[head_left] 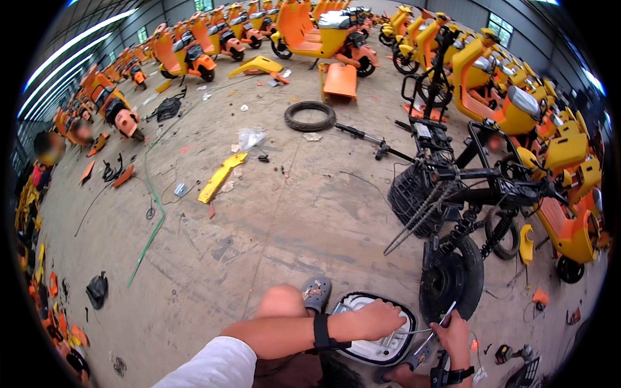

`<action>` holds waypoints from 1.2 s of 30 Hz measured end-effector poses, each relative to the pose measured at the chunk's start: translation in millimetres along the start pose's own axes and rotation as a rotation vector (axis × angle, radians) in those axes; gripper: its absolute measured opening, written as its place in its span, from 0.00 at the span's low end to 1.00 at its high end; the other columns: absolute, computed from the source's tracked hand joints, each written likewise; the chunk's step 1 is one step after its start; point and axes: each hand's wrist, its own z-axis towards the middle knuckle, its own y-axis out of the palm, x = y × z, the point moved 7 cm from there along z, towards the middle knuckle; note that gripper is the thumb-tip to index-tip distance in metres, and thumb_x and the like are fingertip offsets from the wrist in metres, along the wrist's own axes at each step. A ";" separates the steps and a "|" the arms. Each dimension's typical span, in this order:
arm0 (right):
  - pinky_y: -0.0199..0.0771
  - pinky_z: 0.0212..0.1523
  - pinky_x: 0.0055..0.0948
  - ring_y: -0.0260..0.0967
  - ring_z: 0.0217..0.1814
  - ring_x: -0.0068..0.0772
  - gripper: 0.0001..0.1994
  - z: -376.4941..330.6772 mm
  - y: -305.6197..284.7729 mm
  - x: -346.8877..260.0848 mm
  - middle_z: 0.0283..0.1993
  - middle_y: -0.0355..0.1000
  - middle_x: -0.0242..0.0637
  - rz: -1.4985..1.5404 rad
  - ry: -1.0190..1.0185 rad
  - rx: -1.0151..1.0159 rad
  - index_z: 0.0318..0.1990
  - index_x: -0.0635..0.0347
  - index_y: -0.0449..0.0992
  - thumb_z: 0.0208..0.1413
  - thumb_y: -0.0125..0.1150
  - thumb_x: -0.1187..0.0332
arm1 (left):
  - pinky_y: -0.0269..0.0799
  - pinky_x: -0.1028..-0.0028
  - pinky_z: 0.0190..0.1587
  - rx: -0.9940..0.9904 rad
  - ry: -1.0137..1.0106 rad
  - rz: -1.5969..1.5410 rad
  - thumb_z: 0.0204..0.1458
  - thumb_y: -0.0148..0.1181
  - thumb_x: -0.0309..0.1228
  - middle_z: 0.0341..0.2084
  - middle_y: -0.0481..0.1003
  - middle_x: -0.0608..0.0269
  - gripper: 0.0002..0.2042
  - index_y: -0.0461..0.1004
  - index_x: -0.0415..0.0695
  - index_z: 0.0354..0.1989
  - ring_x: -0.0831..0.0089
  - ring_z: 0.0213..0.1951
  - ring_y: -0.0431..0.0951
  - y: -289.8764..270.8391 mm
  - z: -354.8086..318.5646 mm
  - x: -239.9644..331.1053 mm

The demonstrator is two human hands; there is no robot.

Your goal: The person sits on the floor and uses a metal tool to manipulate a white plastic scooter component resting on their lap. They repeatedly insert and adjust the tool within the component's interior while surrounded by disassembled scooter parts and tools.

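With the right hand [454, 331] clamped on a slim silver rod [448, 313] and the left hand [377, 321], whose grip I cannot tell, above a white black-rimmed shell [370, 353], a loosened hold could let the rod scrape the wheel [467, 271] just beyond the right hand

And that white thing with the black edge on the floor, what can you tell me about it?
The white shell is a shallow, rounded-cornered piece edged in black, seemingly hard plastic. It lies on the floor, hollow side up, between the person's feet and just left of a wheel. The left hand and forearm cover part of it; whether they touch it I can't tell. Its inside looks uneven, but the detail is too small to make out.
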 end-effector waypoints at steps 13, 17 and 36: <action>0.75 0.42 0.44 0.75 0.42 0.49 0.18 -6.8 -2.2 -8.8 0.36 0.75 0.46 -0.192 -0.266 -0.236 0.44 0.53 0.82 0.42 0.61 0.66 | 0.74 0.56 0.42 0.245 -0.241 -0.170 0.53 0.61 0.35 0.41 0.77 0.45 0.27 0.63 0.42 0.62 0.47 0.41 0.77 -51.4 -3.3 -29.7; 0.77 0.39 0.42 0.77 0.38 0.48 0.16 1.9 3.1 8.5 0.32 0.78 0.45 -0.265 -0.117 -0.141 0.33 0.55 0.83 0.45 0.66 0.52 | 0.74 0.58 0.42 0.310 -0.197 -0.245 0.52 0.63 0.34 0.39 0.77 0.47 0.26 0.66 0.45 0.60 0.47 0.41 0.77 -71.8 0.2 -17.7; 0.72 0.32 0.43 0.76 0.30 0.51 0.21 1.5 11.6 6.7 0.23 0.75 0.48 -0.147 -0.107 -0.028 0.25 0.63 0.80 0.50 0.65 0.51 | 0.72 0.60 0.45 0.007 -0.028 -0.122 0.48 0.64 0.33 0.38 0.76 0.48 0.23 0.71 0.42 0.53 0.49 0.42 0.76 -45.1 10.6 23.9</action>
